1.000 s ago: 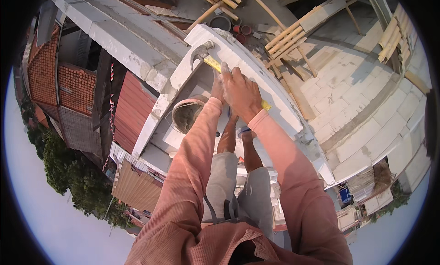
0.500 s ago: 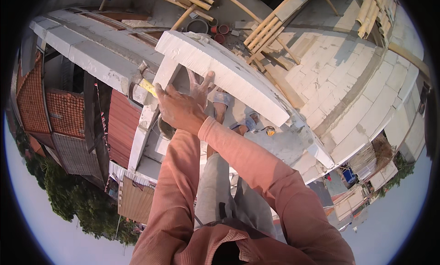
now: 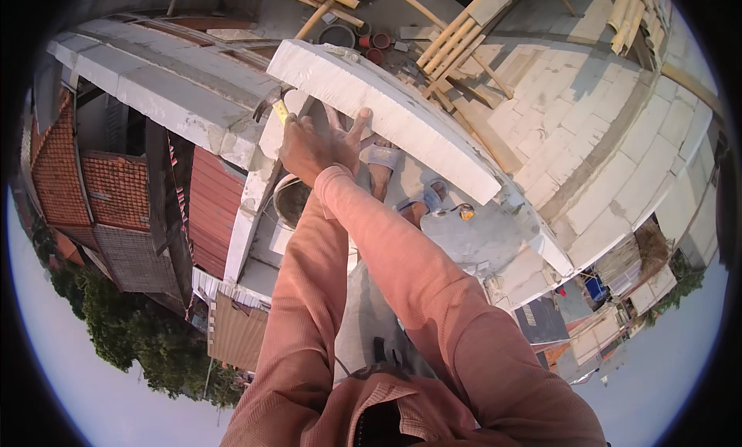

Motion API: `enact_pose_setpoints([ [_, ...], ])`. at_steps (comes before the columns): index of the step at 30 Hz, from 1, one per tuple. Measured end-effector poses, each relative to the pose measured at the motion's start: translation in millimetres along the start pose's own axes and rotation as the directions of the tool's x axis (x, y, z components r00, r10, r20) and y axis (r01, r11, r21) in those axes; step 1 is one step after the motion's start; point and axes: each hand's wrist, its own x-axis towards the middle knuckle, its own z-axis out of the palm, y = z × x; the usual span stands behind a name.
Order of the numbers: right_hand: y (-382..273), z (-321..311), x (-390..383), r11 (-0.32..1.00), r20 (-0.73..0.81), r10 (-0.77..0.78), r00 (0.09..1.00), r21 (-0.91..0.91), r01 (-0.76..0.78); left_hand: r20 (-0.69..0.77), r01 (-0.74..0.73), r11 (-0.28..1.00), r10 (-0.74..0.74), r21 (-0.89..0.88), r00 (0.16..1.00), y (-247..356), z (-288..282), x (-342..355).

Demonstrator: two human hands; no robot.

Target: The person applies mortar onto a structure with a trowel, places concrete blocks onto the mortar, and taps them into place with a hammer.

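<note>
My arms cross, the right forearm over the left. My right hand (image 3: pixel 305 149) is closed round the yellow handle of a hammer (image 3: pixel 267 104), whose dark curved head points left, beside the near left end of a long white block (image 3: pixel 386 114). Behind it, my left hand (image 3: pixel 344 138) is partly hidden; its dusty fingers are spread against the block's near side. The block lies slantwise on top of the pale wall. Below my wrists stands a bucket (image 3: pixel 290 201) with grey contents.
A small yellow and black round item (image 3: pixel 465 211) lies by my sandalled feet (image 3: pixel 433 196). Past the wall edge at left, a red metal roof (image 3: pixel 210 203) and tiled roofs (image 3: pixel 120 190) lie lower down. Bamboo poles (image 3: pixel 456 49) and red pails (image 3: pixel 380 41) are beyond the block.
My right hand has shifted up and slightly right in the picture, and the hammer's head now shows. The bucket below is less covered. The view has shifted slightly.
</note>
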Motion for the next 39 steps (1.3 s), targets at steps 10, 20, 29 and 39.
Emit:
enact_pose_setpoints([
  [10,-15,-53,-36,0.964,0.127,-0.257,0.958,0.109,0.244,0.029,-0.052,0.998,0.052,-0.026,0.998,9,4,-11],
  [20,28,-136,-28,0.954,0.039,-0.208,0.977,-0.212,0.212,-0.053,-0.062,0.998,0.062,-0.002,0.997,-16,1,16],
  [29,71,-146,-106,0.979,-0.196,-0.202,0.960,-0.032,0.200,0.039,-0.111,0.842,0.107,0.528,0.994,-38,-32,14],
  [39,264,-305,-191,0.942,-0.267,0.332,0.905,0.138,-0.305,-0.249,0.309,0.929,-0.255,0.206,0.934,-74,103,-13],
])
